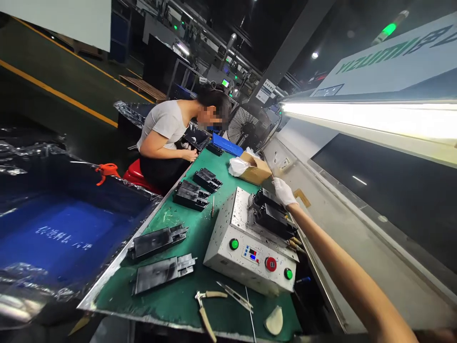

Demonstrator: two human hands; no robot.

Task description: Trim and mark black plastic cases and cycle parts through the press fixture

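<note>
My right hand (284,191), in a white glove, reaches out to the far right corner of a black fixture (270,214) mounted on top of a grey control box (250,243). The gloved fingers are curled at the fixture's edge, and what they hold, if anything, is hidden. My bare forearm stretches in from the lower right. My left hand is out of view. Two flat black plastic parts (157,240) (164,272) lie on the green mat (200,228) near the front left.
Pliers (205,309), tweezers (235,296) and a pale wedge (274,320) lie at the front edge. Stacks of black parts (191,195) (207,179) sit further back. A cardboard box (254,170), a fan (243,127) and a seated co-worker (167,138) are beyond. A blue lined bin (60,233) stands left.
</note>
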